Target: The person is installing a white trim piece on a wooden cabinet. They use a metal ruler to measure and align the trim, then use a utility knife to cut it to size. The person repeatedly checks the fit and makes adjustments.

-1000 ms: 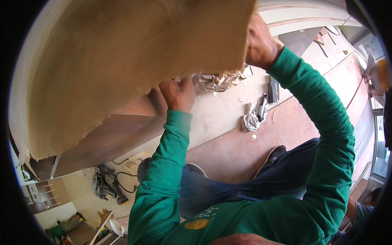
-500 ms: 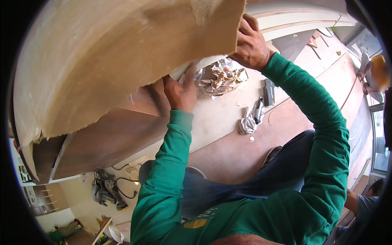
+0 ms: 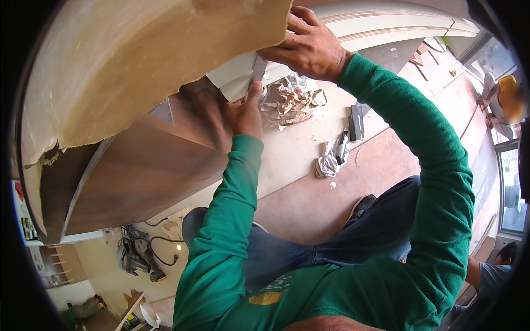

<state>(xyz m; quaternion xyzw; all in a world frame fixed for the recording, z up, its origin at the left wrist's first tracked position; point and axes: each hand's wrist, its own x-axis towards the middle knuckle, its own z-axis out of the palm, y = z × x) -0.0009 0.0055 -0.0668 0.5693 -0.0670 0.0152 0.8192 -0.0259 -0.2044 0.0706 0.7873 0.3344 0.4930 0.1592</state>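
A large brown paper sheet (image 3: pixel 165 60) with a ragged torn edge hangs over the upper left, curving over a dark brown wooden structure. My right hand (image 3: pixel 316 47) is closed at the sheet's right edge, its fingers partly hidden behind the paper. My left hand (image 3: pixel 244 117) is below the torn edge, thumb up, closed around the lower end of a flat grey blade-like strip (image 3: pixel 258 69). The strip's top reaches close to my right fingers. Behind it shows a white panel (image 3: pixel 234 74). Brown wooden panels (image 3: pixel 149 149) lie left of my left wrist.
Crumpled brown paper (image 3: pixel 292 102), a dark grey block (image 3: pixel 356 122) and a grey-black handheld tool (image 3: pixel 342 146) on white crumpled paper lie on the floor. A corded power tool (image 3: pixel 138 251) is at lower left. Another person (image 3: pixel 494 281) is at lower right; one stands far right (image 3: pixel 505 102).
The paper's torn edge has shifted up and left, uncovering more white panel and the grey strip. My right hand has moved left with the paper's edge; my left hand has risen slightly.
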